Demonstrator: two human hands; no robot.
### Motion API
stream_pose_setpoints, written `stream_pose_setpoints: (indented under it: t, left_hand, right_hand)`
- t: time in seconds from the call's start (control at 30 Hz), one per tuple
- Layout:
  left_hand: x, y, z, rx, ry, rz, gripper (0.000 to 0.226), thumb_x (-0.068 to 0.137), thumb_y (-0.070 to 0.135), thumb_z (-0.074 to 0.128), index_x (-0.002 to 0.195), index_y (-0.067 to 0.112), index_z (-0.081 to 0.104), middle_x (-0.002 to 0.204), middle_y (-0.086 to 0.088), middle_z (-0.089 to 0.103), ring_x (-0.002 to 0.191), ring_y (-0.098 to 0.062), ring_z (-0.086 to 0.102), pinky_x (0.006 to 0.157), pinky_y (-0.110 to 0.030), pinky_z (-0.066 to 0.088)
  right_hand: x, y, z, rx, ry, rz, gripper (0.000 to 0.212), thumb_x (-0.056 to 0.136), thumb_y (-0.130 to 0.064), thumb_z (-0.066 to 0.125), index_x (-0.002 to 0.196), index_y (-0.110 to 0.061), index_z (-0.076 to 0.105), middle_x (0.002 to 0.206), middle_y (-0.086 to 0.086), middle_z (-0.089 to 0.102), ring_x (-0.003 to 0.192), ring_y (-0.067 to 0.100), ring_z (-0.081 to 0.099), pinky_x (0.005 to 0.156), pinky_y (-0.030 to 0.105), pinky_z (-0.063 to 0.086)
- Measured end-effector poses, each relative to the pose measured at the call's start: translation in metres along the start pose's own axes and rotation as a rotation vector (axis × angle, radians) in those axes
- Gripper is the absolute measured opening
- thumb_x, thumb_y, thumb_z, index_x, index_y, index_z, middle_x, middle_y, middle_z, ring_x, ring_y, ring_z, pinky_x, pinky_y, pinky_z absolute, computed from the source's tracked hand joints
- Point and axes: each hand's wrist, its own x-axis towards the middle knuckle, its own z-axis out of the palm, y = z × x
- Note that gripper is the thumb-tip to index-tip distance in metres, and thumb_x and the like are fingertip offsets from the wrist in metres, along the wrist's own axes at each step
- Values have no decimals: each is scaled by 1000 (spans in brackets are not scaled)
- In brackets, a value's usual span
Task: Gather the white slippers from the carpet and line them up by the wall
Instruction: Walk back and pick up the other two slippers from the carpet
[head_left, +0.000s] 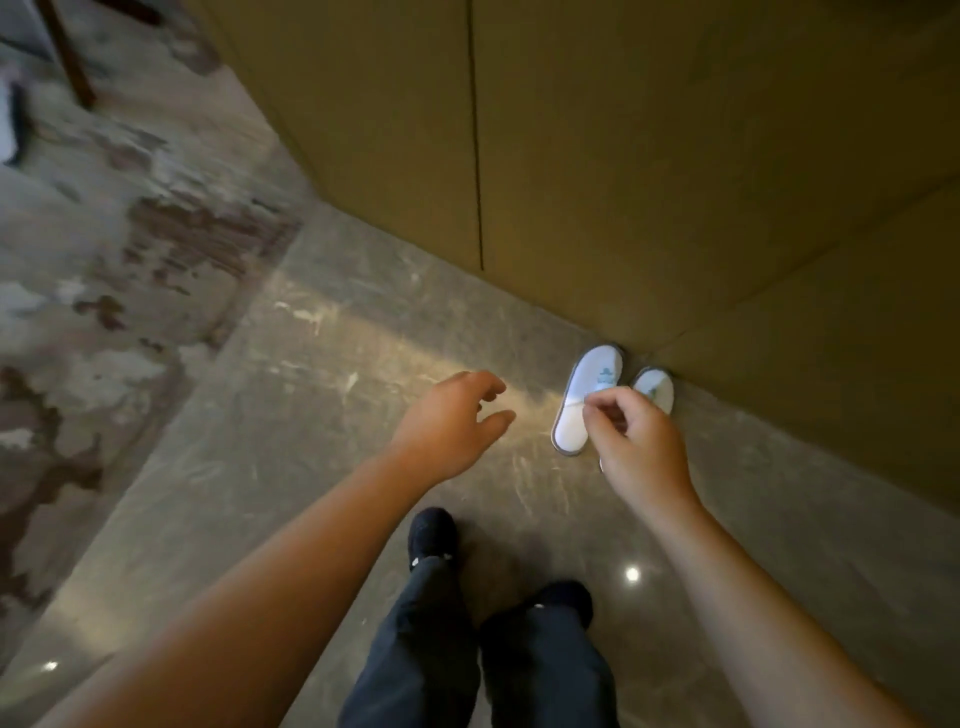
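The right hand (636, 447) hangs with its fingers curled loosely and nothing in them, in front of the two white slippers (589, 397), while the left hand (452, 423) is spread and empty over bare floor, so both look let go of their load. The slippers lie side by side with toes touching the tan wall (675, 182), presumably set there to start the row (the right one is half hidden by the hand). They rest on glossy grey stone floor (337, 364); the patterned carpet (104, 286) lies to the far left.
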Motion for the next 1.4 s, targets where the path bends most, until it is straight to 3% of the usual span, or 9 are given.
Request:
stream_pose_setpoints:
  t: [0.17,0.3,0.47,0.63,0.77,0.93,1.07,1.27,1.4]
  left_hand:
    - [-85,8,-112,-103,207,-91,37,85,30,52,119,16,50,121,-4,58,106,-17,55,85,-25,40]
    - [-142,-14,-174,-171,316,-153,37,84,32,53,118,18,50,121,-2,58,107,-15,54,86,-25,39]
    - [-187,-51,-235,-238,427,-214,36,84,32,53,118,19,51,119,-2,59,106,-14,53,87,-25,40]
    - [-188,-82,-302,-298,586,-225,36,84,29,55,117,15,52,118,-3,60,104,-15,55,87,-27,42]
    - [-171,-118,-349,-356,707,-263,34,83,27,56,115,15,53,115,-3,60,97,-11,53,84,-25,42]
    - [-143,-175,-415,-453,803,-378,33,83,25,56,115,15,53,113,-4,60,96,-11,53,85,-27,44]
    - [-137,-220,-475,-510,894,-520,32,84,24,56,115,14,54,114,-4,60,101,-14,54,84,-25,42]
    - [-148,-286,-541,-659,1041,-666,29,84,22,56,112,15,55,104,-1,60,98,-15,56,87,-33,49]
    - [-151,-349,-569,-728,1101,-745,27,84,21,55,111,15,55,101,1,59,100,-16,56,88,-35,49]
  right_hand:
    - [-36,-132,22,47,-146,-154,14,81,-11,55,77,-24,56,70,-17,55,69,1,53,60,3,39]
    - [-61,-213,56,83,-227,-242,24,81,-15,55,69,-35,54,69,-17,57,64,-4,55,57,1,39]
    - [-78,-275,99,70,-320,-298,23,83,-16,54,72,-36,54,75,-16,58,67,-17,53,57,0,40]
    - [-68,-315,132,40,-374,-299,20,84,-18,53,73,-35,57,76,-13,61,70,-1,58,57,11,43]
    - [-32,-349,171,-26,-444,-339,21,85,-17,53,74,-35,55,78,-11,61,72,2,56,55,11,42]
    - [41,-417,249,-84,-576,-391,14,86,-18,51,82,-31,56,80,-5,61,65,4,51,47,9,41]
    - [81,-495,322,-124,-728,-485,11,86,-17,50,85,-26,57,80,-9,58,74,5,55,59,16,41]
    - [111,-607,441,-167,-925,-658,9,87,-22,50,92,-25,56,80,-9,58,76,6,56,62,18,46]
    - [115,-660,529,-171,-1001,-735,8,85,-22,51,89,-27,56,76,-12,57,72,4,55,55,11,45]
